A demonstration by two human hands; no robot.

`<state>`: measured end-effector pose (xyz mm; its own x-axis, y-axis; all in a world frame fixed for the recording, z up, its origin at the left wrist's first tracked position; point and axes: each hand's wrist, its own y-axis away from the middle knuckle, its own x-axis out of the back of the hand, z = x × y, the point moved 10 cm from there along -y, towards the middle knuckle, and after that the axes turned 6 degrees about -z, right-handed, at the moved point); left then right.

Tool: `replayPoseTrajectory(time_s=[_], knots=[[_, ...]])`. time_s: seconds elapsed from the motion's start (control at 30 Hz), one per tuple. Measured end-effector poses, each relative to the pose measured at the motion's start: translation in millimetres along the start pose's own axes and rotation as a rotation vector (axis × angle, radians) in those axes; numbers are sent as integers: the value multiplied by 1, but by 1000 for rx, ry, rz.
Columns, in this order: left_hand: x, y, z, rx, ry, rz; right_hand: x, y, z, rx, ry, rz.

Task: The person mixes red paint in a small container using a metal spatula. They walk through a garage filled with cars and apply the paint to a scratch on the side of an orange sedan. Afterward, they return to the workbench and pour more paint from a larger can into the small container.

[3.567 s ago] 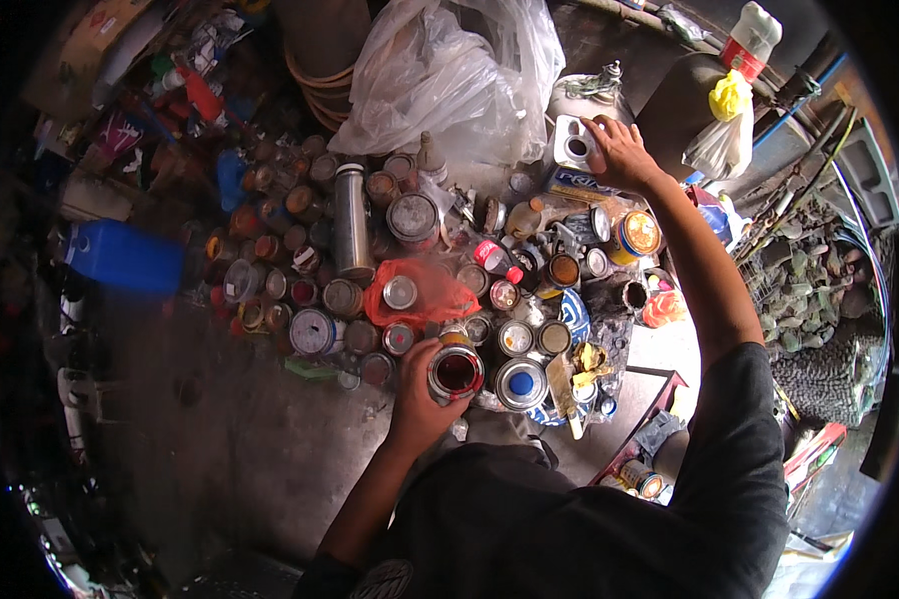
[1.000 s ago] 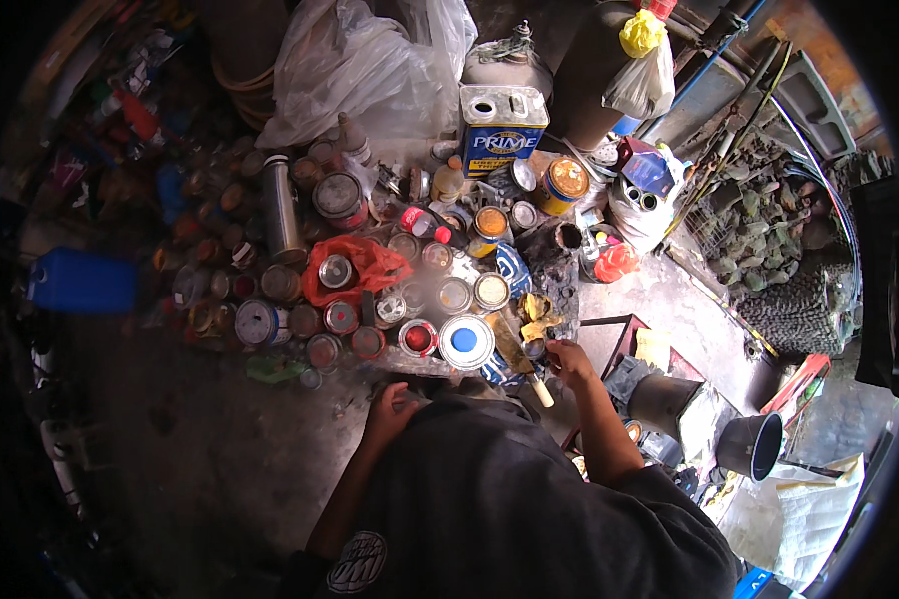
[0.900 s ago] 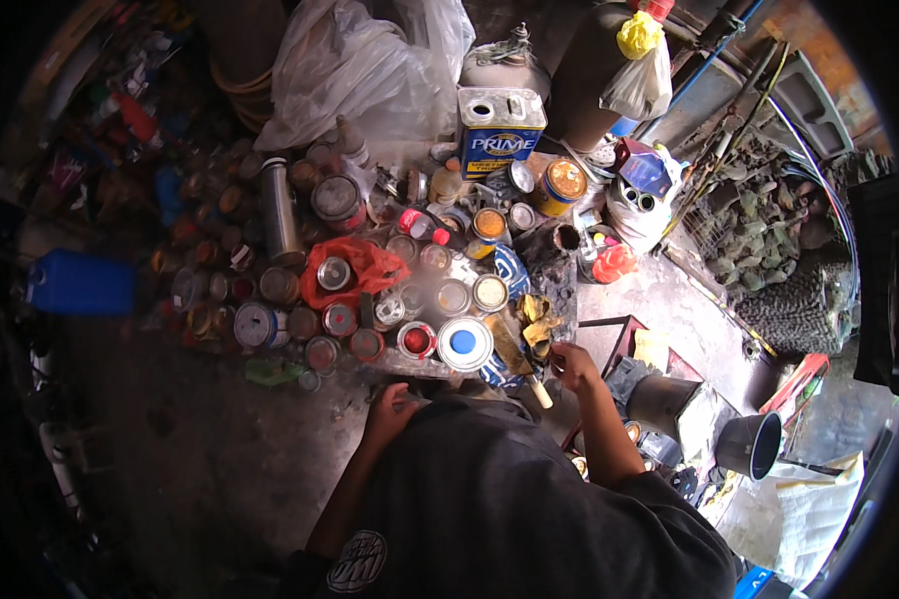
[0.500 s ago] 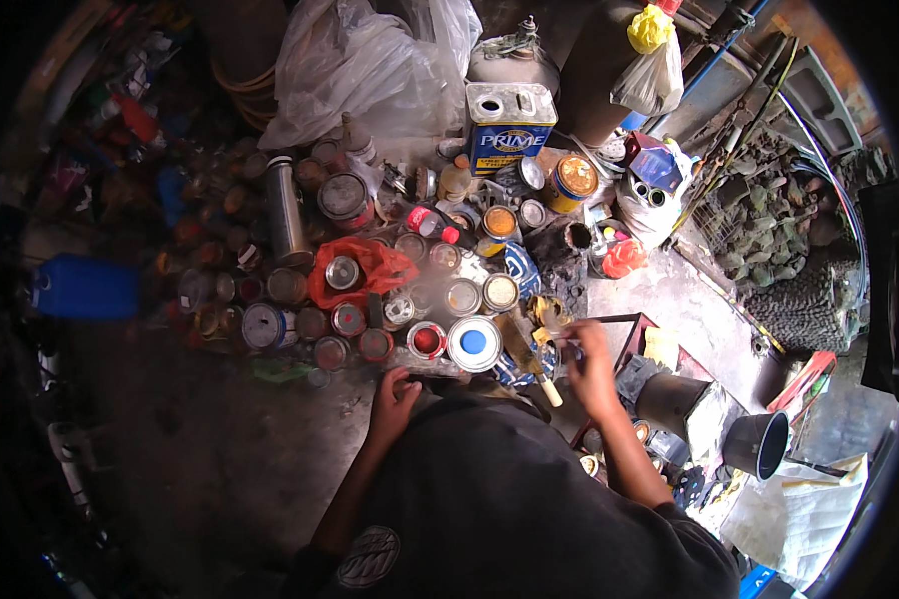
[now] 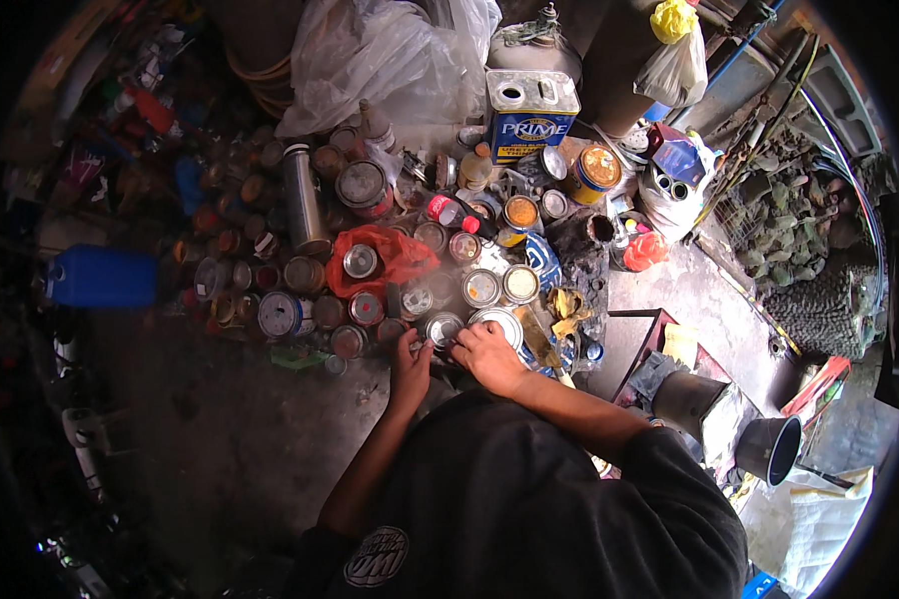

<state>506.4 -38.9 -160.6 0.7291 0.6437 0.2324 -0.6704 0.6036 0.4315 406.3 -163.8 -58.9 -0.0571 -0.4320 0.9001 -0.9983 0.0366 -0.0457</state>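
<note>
A: Where are the person's hands?

B: Both meet at one small round tin [image 5: 442, 329] with a pale metal lid, at the near edge of the crowd of cans on the floor. The left hand [image 5: 410, 361] comes in from the left, its fingers curled against the tin's side. The right hand [image 5: 486, 356] comes in from the right, fingers bent over the lid's rim.

A: Are they gripping it, or only touching?

B: The fingers are drawn together on the tin rather than spread, so it reads as a two-handed hold. Whether something thin sits between the right fingers cannot be told; the spot is too small and dark.

A: What lies right around the tin?

B: Just to its right, touching or nearly so, is a larger white-lidded can [image 5: 499, 321], partly under the right hand. Behind it stand two open tins [image 5: 481, 288] side by side. Further left and back lies a red plastic bag [image 5: 402, 258] with a grey-lidded tin resting on it. A crumpled yellow rag [image 5: 567, 304] lies to the right.

A: And further out?

B: A tall square blue-and-white canister [image 5: 529, 115] stands at the back, before a big clear plastic bag [image 5: 385, 55]. A blue jerrycan [image 5: 100, 277] lies well off to the left, and a dark funnel [image 5: 769, 449] sits at the right.
</note>
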Motion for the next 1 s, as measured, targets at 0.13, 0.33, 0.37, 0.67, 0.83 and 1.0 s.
replayPoseTrajectory(time_s=[0.13,0.33,0.37,0.67,0.83,1.0], knots=[[-7,11,67,-356,-504,70,38,37,23,-188,-145,205],[-15,-30,37,-176,-432,6,23,176,104,-686,-228,353],[-16,-34,45,-269,-573,42,11,199,115,-796,-246,350],[-33,-42,-14,380,89,-201,-68,279,139,-1174,-144,-72],[-27,-56,-34,383,39,-230,-119,285,165,-1306,-162,-123],[-27,-65,-28,342,-8,-261,-112,279,153,-1269,-202,121]])
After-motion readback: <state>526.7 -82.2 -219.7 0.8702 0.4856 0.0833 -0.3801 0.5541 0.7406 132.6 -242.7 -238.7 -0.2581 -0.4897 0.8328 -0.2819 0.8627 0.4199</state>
